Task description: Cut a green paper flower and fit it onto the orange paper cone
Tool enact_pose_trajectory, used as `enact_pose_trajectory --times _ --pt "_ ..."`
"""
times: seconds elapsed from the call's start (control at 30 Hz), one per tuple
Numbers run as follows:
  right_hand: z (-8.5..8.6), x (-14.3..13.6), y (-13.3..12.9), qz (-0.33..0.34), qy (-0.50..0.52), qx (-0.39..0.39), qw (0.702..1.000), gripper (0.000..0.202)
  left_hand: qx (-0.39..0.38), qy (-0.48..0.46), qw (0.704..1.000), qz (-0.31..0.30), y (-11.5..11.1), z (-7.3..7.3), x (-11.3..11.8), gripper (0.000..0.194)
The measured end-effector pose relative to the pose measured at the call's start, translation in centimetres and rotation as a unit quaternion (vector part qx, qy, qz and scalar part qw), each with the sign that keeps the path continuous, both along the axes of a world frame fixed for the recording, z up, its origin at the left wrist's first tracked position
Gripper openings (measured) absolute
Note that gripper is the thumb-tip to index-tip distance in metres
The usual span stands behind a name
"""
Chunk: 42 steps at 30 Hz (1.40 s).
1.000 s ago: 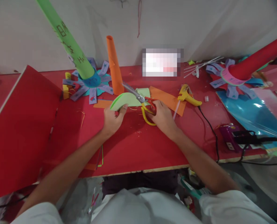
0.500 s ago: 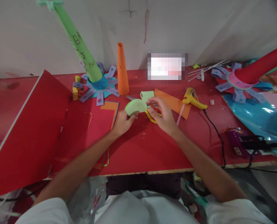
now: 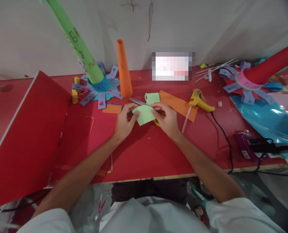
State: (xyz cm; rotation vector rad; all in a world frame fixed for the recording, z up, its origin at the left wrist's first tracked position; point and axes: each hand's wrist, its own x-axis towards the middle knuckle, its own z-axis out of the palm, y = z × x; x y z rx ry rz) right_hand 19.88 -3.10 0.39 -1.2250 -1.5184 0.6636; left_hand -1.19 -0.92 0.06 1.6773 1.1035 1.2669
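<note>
A curved, fan-shaped piece of light green paper [image 3: 144,115] is held between both hands above the red table. My left hand [image 3: 126,121] pinches its left end, and my right hand [image 3: 167,119] pinches the right end. Just behind them lies another light green paper piece [image 3: 153,97]. Scissors [image 3: 137,101] rest on the table beyond the held paper, their yellow handles partly hidden by my right hand. An orange paper strip [image 3: 175,104] lies to the right of that hand.
An orange cone [image 3: 125,72] stands behind. A yellow glue gun [image 3: 199,101] with a black cord lies right. A green tube on a flower base [image 3: 100,84] leans left, near a raised red board [image 3: 34,136]. A purple box [image 3: 244,145] sits at the right.
My right hand has closed on the right end of the green paper, which now spreads flatter between both hands. The scissors' blades show more. The view has shifted slightly.
</note>
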Motion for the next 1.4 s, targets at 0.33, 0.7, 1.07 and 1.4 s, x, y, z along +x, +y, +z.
enact_pose_trajectory --times 0.33,0.7,1.07,1.4 --pt "-0.1 0.7 1.5 -0.022 0.084 -0.035 0.996 0.037 -0.013 -0.038 0.997 -0.072 -0.1 -0.3 0.4 0.049" --pt "-0.6 0.7 1.7 -0.028 0.138 -0.014 0.990 0.025 0.014 0.032 0.989 -0.141 0.0 -0.3 0.0 0.040" --pt "0.3 0.7 1.3 0.035 0.142 -0.011 0.989 0.049 0.061 0.035 0.996 -0.055 1.6 -0.4 -0.8 0.047" --pt "0.0 0.2 0.8 0.102 0.050 -0.059 0.992 0.052 0.000 -0.021 1.000 -0.001 1.0 -0.1 -0.3 0.056"
